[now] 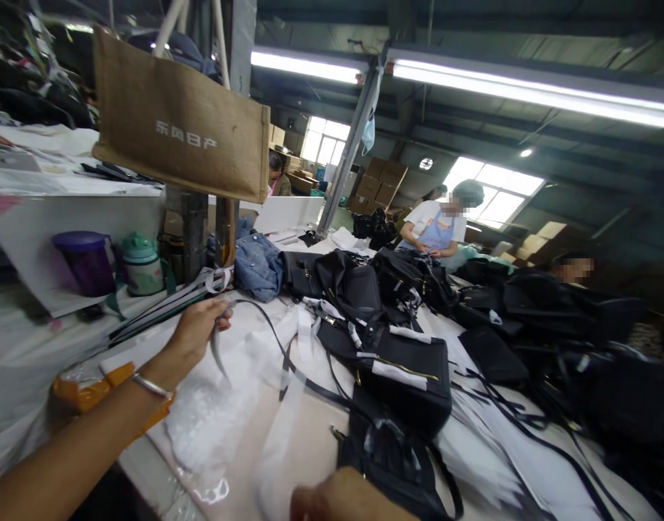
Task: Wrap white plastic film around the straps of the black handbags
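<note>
My left hand (197, 331) is raised over the left side of the table, fingers closed on a thin black strap (269, 322). The strap runs from that hand across the table to a black bag (389, 459) at the lower middle. Low at the bottom edge, my right hand (345, 499) is blurred and partly cut off, close to the near side of this bag; its fingers do not show clearly. A white strip (288, 420) lies left of the bag. Just behind is another black bag (402, 369) with a gold zipper and white wrapping.
More black bags (347, 282) are heaped along the table's far side. Clear plastic (212, 420) lies near my left forearm. A brown tote (182, 116) hangs at upper left, above a purple container (86, 262) and a green-lidded bottle (140, 264). A co-worker (434, 224) stands across the table.
</note>
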A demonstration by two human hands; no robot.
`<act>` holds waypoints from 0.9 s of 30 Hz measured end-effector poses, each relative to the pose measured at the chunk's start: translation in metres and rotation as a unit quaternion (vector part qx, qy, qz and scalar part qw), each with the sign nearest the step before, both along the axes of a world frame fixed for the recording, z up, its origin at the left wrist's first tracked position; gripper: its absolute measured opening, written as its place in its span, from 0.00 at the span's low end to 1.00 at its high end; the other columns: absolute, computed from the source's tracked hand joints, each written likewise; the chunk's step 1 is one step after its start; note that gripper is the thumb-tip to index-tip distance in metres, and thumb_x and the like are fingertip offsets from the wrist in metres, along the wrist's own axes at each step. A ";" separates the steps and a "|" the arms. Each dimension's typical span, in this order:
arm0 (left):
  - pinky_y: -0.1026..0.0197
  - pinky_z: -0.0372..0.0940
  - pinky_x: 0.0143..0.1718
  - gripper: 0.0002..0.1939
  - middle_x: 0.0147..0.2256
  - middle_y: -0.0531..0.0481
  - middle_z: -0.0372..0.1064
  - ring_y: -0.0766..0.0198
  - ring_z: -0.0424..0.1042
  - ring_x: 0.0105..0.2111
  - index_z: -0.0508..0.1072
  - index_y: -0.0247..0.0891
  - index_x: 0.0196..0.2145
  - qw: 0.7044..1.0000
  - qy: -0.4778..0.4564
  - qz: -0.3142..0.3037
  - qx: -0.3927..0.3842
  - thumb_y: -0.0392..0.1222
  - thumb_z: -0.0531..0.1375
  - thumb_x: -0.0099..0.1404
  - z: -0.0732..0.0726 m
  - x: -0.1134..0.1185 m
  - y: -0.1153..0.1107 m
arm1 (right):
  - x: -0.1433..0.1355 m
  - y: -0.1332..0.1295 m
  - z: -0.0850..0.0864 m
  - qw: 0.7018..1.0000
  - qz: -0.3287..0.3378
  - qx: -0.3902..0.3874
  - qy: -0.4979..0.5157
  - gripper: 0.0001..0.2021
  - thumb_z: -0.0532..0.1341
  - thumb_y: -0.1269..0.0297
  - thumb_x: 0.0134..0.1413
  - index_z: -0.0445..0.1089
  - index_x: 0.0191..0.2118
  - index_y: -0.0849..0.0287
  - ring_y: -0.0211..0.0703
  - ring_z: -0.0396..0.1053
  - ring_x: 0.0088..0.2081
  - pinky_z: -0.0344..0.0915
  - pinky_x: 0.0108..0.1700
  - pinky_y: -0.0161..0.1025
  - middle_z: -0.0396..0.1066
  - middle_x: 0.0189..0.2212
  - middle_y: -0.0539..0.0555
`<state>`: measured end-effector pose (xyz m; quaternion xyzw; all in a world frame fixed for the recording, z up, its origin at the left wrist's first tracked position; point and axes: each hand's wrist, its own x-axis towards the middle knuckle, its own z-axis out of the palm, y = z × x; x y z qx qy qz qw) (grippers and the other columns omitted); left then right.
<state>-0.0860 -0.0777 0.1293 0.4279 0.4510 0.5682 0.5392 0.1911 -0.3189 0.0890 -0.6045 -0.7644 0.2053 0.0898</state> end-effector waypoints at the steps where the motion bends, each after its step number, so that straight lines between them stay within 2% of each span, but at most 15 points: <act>1: 0.68 0.57 0.24 0.12 0.23 0.57 0.63 0.74 0.58 0.19 0.67 0.34 0.28 1.000 0.006 -0.015 0.005 0.45 0.63 0.54 0.000 0.017 -0.005 | -0.011 -0.006 0.003 0.999 0.037 -0.026 0.017 0.04 0.61 0.65 0.53 0.73 0.31 0.48 0.43 0.70 0.24 0.60 0.27 0.35 0.72 0.20 0.48; 3: 0.69 0.57 0.24 0.13 0.23 0.56 0.66 0.73 0.61 0.20 0.68 0.34 0.28 0.998 0.021 -0.060 0.010 0.47 0.63 0.54 -0.003 0.050 -0.023 | -0.028 -0.011 0.012 0.990 0.104 -0.089 0.020 0.03 0.61 0.63 0.53 0.74 0.32 0.49 0.41 0.70 0.24 0.60 0.27 0.34 0.71 0.20 0.46; 5: 0.68 0.58 0.24 0.13 0.22 0.55 0.69 0.72 0.64 0.20 0.69 0.34 0.28 0.989 0.032 -0.141 0.011 0.48 0.63 0.55 -0.010 0.080 -0.049 | -0.037 -0.008 0.026 0.979 0.152 -0.135 0.033 0.04 0.61 0.62 0.53 0.74 0.34 0.50 0.38 0.70 0.24 0.60 0.28 0.32 0.72 0.21 0.45; 7: 0.67 0.59 0.22 0.15 0.21 0.52 0.70 0.69 0.65 0.18 0.70 0.33 0.28 0.972 0.038 -0.230 0.001 0.50 0.62 0.56 -0.017 0.103 -0.080 | -0.038 0.000 0.041 0.978 0.157 -0.132 0.043 0.06 0.59 0.63 0.55 0.73 0.37 0.49 0.37 0.71 0.27 0.59 0.30 0.31 0.75 0.26 0.45; 9: 0.65 0.59 0.22 0.16 0.21 0.50 0.72 0.67 0.67 0.18 0.69 0.34 0.27 0.952 0.037 -0.303 -0.006 0.51 0.61 0.57 -0.023 0.116 -0.108 | -0.033 0.009 0.053 0.991 0.106 -0.073 0.036 0.08 0.56 0.66 0.58 0.71 0.40 0.50 0.38 0.72 0.32 0.58 0.33 0.31 0.76 0.32 0.47; 12: 0.66 0.59 0.26 0.16 0.23 0.52 0.70 0.67 0.67 0.22 0.69 0.34 0.26 0.926 0.043 -0.375 0.009 0.51 0.60 0.60 -0.028 0.119 -0.134 | -0.021 0.015 0.061 0.999 -0.012 0.024 0.018 0.07 0.57 0.67 0.57 0.67 0.41 0.54 0.41 0.72 0.34 0.56 0.33 0.32 0.76 0.32 0.49; 15: 0.67 0.56 0.27 0.16 0.24 0.54 0.68 0.68 0.65 0.25 0.69 0.34 0.26 0.919 0.098 -0.379 0.040 0.51 0.60 0.61 -0.028 0.112 -0.141 | -0.013 0.015 0.060 0.995 -0.078 0.045 0.032 0.11 0.60 0.65 0.54 0.63 0.44 0.56 0.41 0.70 0.30 0.54 0.31 0.33 0.74 0.27 0.49; 17: 0.67 0.55 0.26 0.16 0.24 0.54 0.67 0.68 0.64 0.25 0.70 0.34 0.27 0.913 0.141 -0.379 0.060 0.51 0.59 0.63 -0.025 0.108 -0.143 | -0.011 0.015 0.058 0.992 -0.102 0.057 0.039 0.17 0.60 0.65 0.52 0.61 0.48 0.58 0.42 0.70 0.30 0.54 0.31 0.33 0.73 0.26 0.49; 19: 0.67 0.56 0.27 0.16 0.25 0.54 0.68 0.67 0.66 0.26 0.70 0.34 0.28 0.900 0.163 -0.397 0.076 0.50 0.57 0.65 -0.021 0.105 -0.146 | -0.010 0.015 0.059 0.991 -0.107 0.062 0.045 0.23 0.60 0.66 0.52 0.58 0.54 0.59 0.43 0.70 0.32 0.54 0.33 0.34 0.73 0.26 0.49; 21: 0.66 0.59 0.30 0.16 0.26 0.52 0.71 0.66 0.69 0.27 0.70 0.34 0.29 0.885 0.165 -0.426 0.087 0.49 0.54 0.66 -0.015 0.102 -0.151 | -0.009 0.016 0.062 0.993 -0.092 0.050 0.058 0.23 0.60 0.67 0.51 0.59 0.54 0.58 0.43 0.70 0.32 0.54 0.33 0.33 0.73 0.27 0.49; 24: 0.65 0.61 0.33 0.18 0.28 0.51 0.72 0.65 0.71 0.29 0.71 0.34 0.30 0.869 0.178 -0.450 0.103 0.49 0.51 0.69 -0.007 0.098 -0.156 | -0.005 0.018 0.065 0.994 -0.068 0.024 0.080 0.11 0.59 0.67 0.51 0.68 0.43 0.55 0.39 0.69 0.30 0.53 0.31 0.32 0.73 0.26 0.47; 27: 0.65 0.62 0.34 0.16 0.30 0.51 0.73 0.65 0.71 0.31 0.72 0.35 0.32 0.855 0.206 -0.463 0.113 0.48 0.52 0.68 -0.001 0.094 -0.159 | -0.002 0.020 0.064 0.993 -0.074 0.021 0.090 0.05 0.60 0.68 0.50 0.69 0.35 0.56 0.37 0.68 0.28 0.52 0.29 0.31 0.73 0.25 0.47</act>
